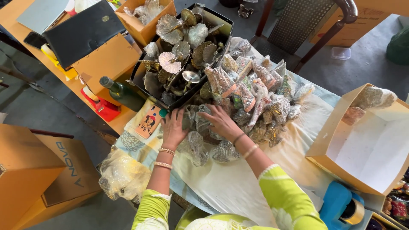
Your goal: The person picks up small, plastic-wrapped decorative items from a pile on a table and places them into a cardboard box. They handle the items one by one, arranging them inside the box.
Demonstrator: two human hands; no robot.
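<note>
A: Where, the wrapped ornaments (238, 102)?

B: Heaped in the middle of the cloth-covered table (238, 183), just beside the black box (140, 70) and touching its near wall.

A: And the hands?

B: Both down on the near edge of the heap. Left hand (174, 127): fingers bent over one clear-wrapped piece, but cannot tell whether closed around it. Right hand (221, 121): fingers spread and loose, lying flat on the packets, clenching nothing.

A: Handling?

B: Probably small but dense, judging by the brassy metal under the film. Stiff inside, crinkly and slippery outside. Likely to slide off one another in a pile. Thin petal and leaf edges, so probably easy to bend or scratch. Better taken by the body of a piece, across its thick middle, than by loose plastic or a rim.

A: Containers?

B: Black box: crammed with bare metal flowers and leaves, unwrapped, stems tangled. Open cardboard box (336, 123) to the right: lined with white paper, mostly bare, one wrapped bundle (375, 97) tucked in its far corner. Small carton (164, 19) beyond the black box: a few more wrapped pieces inside. Green bottle (121, 91) lying to the left, beside a red tape dispenser (102, 108).
</note>
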